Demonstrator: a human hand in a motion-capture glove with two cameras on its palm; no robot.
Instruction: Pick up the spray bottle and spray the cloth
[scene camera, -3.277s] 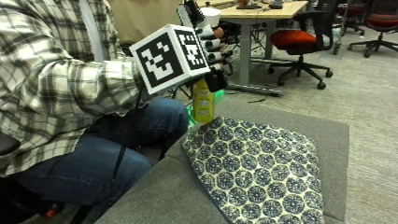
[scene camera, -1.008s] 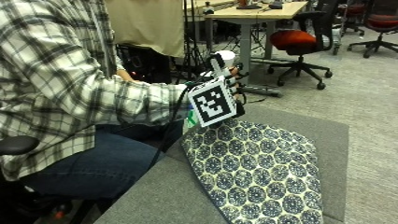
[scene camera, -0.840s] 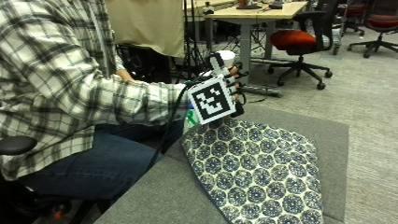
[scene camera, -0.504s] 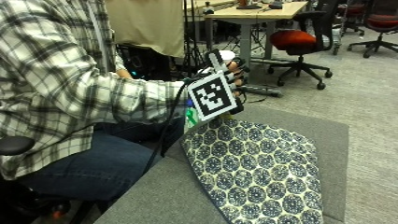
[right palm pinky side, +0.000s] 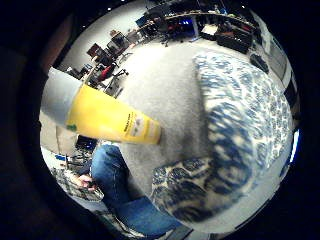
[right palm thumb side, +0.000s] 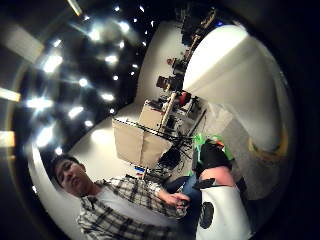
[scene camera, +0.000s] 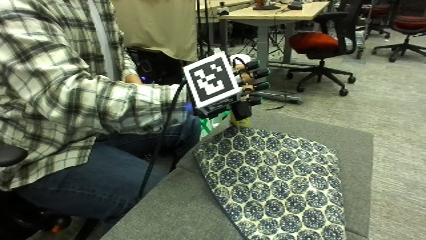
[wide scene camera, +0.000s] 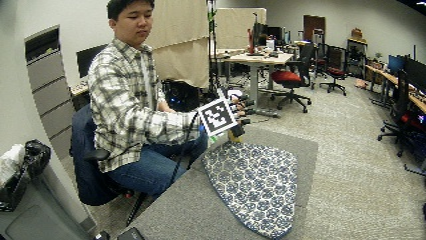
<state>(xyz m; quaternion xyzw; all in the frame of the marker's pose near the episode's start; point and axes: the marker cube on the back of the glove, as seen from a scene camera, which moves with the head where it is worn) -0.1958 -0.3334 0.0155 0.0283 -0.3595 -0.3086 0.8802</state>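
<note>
Yellow spray bottle (scene camera: 241, 119) gripped by gloved right hand (scene camera: 245, 82) above patterned cloth (scene camera: 276, 180)

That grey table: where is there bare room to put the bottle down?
Bare grey table lies between the cloth and the person's knee, and along the cloth's far side toward the floor. It is crowded at the cloth's near corner, where the right hand holds the bottle.
</note>
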